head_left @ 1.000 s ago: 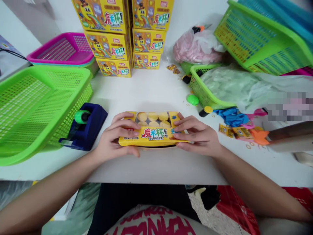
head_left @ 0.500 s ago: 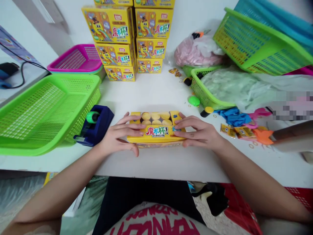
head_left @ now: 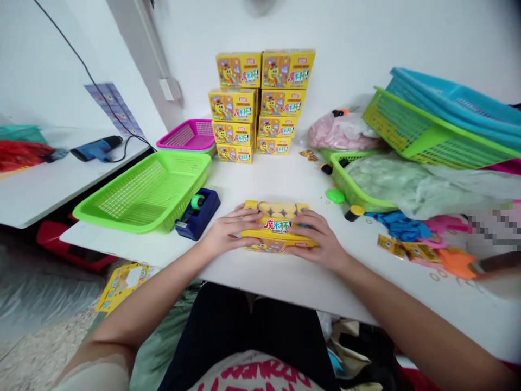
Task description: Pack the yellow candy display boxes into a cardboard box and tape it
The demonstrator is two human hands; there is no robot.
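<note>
The box [head_left: 279, 244] is held at the near side of the table [head_left: 260, 279], in front of the stacked boxes [head_left: 234, 106]. Its left end is gripped by the left hand [head_left: 223, 234], its right end by the right hand [head_left: 323, 241]; on both, fingers are laid over the top and the thumb is placed low at the front. Round yellow tops are seen through the window [head_left: 280, 208]. The dark gap noted earlier under the lid's front edge is no longer seen, and the printed front panel is now exposed below it. The lid is therefore judged seated, or nearly so; full closure cannot be confirmed. The tape dispenser [head_left: 202, 218] is left untouched, beside the green basket [head_left: 118, 221].
</note>
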